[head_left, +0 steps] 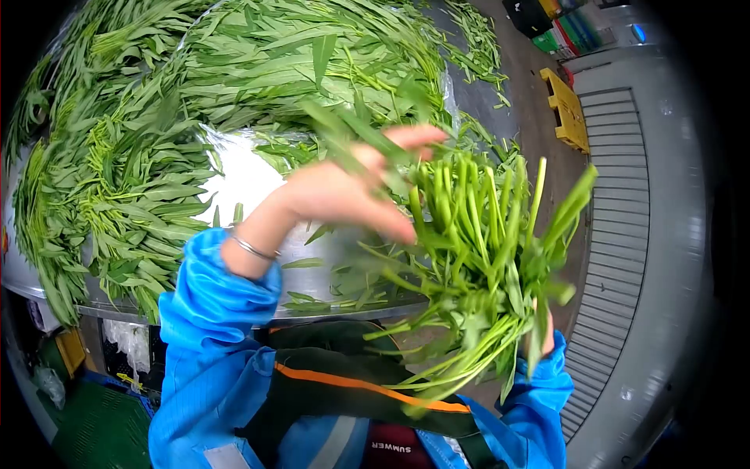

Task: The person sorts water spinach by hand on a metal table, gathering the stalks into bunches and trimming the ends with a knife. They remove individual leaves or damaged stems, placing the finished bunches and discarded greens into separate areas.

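My right hand [539,334], mostly hidden behind leaves, grips a thick bunch of water spinach [476,234] in front of my body. The cut stems point up and away from me, while leafy ends and loose stalks hang toward my apron. Left of the bunch, my left hand [351,191] is blurred by motion, its thumb and fingers spread apart. A few long leaves [363,133] overlap its fingers in this view. A metal bangle [254,248] circles the left wrist.
Large heaps of water spinach [305,70] cover the metal table [301,273], with clear plastic sheeting [237,173] among them. A yellow pallet [564,109] stands on the floor at right, beside a slotted floor grate [613,227]. Green crating [101,426] sits below the table at left.
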Motion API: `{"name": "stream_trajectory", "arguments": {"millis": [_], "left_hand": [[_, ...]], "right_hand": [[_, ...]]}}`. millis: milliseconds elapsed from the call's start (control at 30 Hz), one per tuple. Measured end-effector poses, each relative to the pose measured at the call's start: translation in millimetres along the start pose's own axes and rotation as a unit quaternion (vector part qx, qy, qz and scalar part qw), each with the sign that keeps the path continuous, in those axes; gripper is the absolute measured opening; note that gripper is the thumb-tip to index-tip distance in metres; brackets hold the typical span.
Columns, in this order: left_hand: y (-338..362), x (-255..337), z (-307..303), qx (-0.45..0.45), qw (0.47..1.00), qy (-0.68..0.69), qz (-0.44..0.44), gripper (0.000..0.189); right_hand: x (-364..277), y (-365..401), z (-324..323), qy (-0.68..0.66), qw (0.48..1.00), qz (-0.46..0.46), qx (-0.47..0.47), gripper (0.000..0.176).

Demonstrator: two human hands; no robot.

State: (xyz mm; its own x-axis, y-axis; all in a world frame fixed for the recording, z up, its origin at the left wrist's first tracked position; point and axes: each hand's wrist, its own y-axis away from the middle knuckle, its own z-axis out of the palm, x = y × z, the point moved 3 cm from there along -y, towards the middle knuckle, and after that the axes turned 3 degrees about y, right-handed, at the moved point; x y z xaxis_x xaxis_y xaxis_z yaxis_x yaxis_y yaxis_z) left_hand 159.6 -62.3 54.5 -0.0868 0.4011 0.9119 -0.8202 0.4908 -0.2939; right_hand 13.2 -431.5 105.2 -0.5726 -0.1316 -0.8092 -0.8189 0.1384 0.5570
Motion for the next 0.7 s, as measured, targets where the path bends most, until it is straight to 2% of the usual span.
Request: {"name": "stream_trajectory", "arguments": {"millis": [33, 100, 133, 167, 200, 267, 300, 333, 367, 400, 433, 467, 533, 567, 600, 633, 667, 700], "left_hand": [[-4, 1, 19, -0.045, 0.992, -0.099, 0.064, 0.054], [-6, -13, 8, -0.016, 0.995, -0.098, -0.003, 0.044], [-7, -24, -15, 0.053, 0.992, 0.011, -0.117, 0.04], [-3, -32, -36, 0.205, 0.972, 0.111, -0.001, 0.033], [8, -43, -68, 0.276, 0.918, 0.271, -0.083, 0.025], [18, -33, -77, 0.37, 0.904, 0.207, -0.058, 0.023], [14, -20, -54, 0.363, 0.919, 0.118, -0.102, 0.026], [8, 9, -26, 0.242, 0.954, 0.002, -0.176, 0.032], [1, -3, -7, 0.111, 0.988, -0.032, -0.1, 0.058], [2, -2, 14, 0.062, 0.974, -0.16, -0.146, 0.083], [-1, -9, 28, 0.019, 0.973, -0.199, -0.117, 0.098], [-4, -7, 33, 0.048, 0.982, -0.183, -0.003, 0.076], [-5, -10, 4, 0.028, 0.964, -0.054, -0.258, 0.049], [-1, -30, -24, 0.16, 0.968, -0.029, -0.193, 0.028], [7, -45, -52, 0.238, 0.952, 0.17, -0.094, 0.028], [18, -46, -77, 0.373, 0.902, 0.181, -0.12, 0.026], [23, -32, -81, 0.4, 0.897, 0.173, -0.078, 0.028], [21, -23, -72, 0.378, 0.914, 0.09, -0.115, 0.031]], "right_hand": [[5, -5, 4, -0.023, 0.999, 0.012, 0.039, 0.048], [9, -8, 13, -0.045, 0.998, 0.019, 0.046, 0.049], [8, -10, 19, -0.046, 0.999, 0.021, 0.0, 0.049], [13, -15, 29, -0.049, 0.997, 0.025, -0.054, 0.05], [14, -17, 32, -0.047, 0.993, 0.028, -0.102, 0.051], [14, -20, 35, -0.041, 0.985, 0.033, -0.166, 0.052], [13, -23, 36, -0.039, 0.982, 0.035, -0.184, 0.052], [13, -24, 37, -0.04, 0.979, 0.04, -0.197, 0.053], [14, -26, 39, -0.035, 0.976, 0.043, -0.211, 0.054], [14, -27, 42, -0.029, 0.973, 0.043, -0.223, 0.054], [15, -28, 43, -0.027, 0.971, 0.043, -0.233, 0.055], [15, -28, 43, -0.027, 0.969, 0.044, -0.241, 0.056], [16, -29, 43, -0.028, 0.965, 0.044, -0.258, 0.057], [18, -30, 42, -0.032, 0.963, 0.045, -0.264, 0.058], [19, -30, 41, -0.037, 0.961, 0.046, -0.271, 0.059], [19, -28, 40, -0.041, 0.96, 0.048, -0.271, 0.059], [19, -29, 40, -0.046, 0.959, 0.05, -0.275, 0.06], [15, -26, 45, -0.044, 0.965, 0.063, -0.249, 0.067]]}}
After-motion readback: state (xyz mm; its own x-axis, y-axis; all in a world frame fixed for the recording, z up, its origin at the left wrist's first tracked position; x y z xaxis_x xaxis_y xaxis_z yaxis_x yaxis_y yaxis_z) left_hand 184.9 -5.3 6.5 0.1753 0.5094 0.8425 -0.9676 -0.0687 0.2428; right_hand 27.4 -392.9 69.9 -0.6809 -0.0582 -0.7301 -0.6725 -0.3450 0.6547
